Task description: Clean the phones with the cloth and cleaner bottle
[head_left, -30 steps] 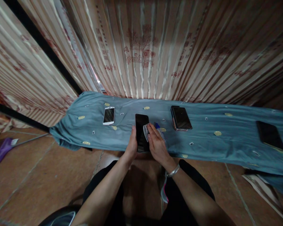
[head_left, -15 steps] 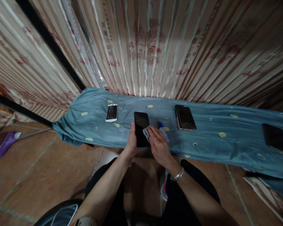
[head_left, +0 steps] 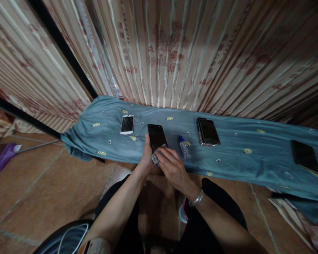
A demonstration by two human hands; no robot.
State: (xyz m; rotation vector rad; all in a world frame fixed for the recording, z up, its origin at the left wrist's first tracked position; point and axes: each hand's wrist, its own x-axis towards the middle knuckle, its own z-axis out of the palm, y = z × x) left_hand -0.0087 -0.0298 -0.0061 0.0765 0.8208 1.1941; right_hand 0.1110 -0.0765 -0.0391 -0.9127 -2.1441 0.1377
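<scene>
Black slab-shaped smartphone [head_left: 157, 135] with a dark, glossy glass face, screen unlit, lies face up near the near edge of the blue-grey patterned cloth [head_left: 254, 155] spread along the floor. Its far end points toward the curtain; its near end is covered by the hands.

Left hand [head_left: 147, 157]: fingers curled around the left edge and near end of the phone, thumb side up, gripping it. Right hand [head_left: 172, 168]: fingers bent and pressed together, pinching a small crumpled grey-white wiping cloth [head_left: 157, 154] against the near part of the phone's glass. A silver metal bangle [head_left: 196, 199] sits on the right wrist.

Small clear plastic spray bottle with a blue cap [head_left: 184, 148] lies on its side just right of the phone, apart from the right hand. White-framed smartphone [head_left: 127, 124] lies face up to the left of the black one, near but not touching. Dark phone in a bronze-edged case [head_left: 208, 131] lies to the right, past the bottle. Another black phone [head_left: 305, 156] lies far right on the cloth, well apart.

Writing: no brand mark readable on any phone; bottle label too small to read. Beige pleated curtain [head_left: 175, 53] behind the cloth carries reddish printed characters and a floral motif, too blurred to read. Cloth pattern: small yellow ovals and white squares.
</scene>
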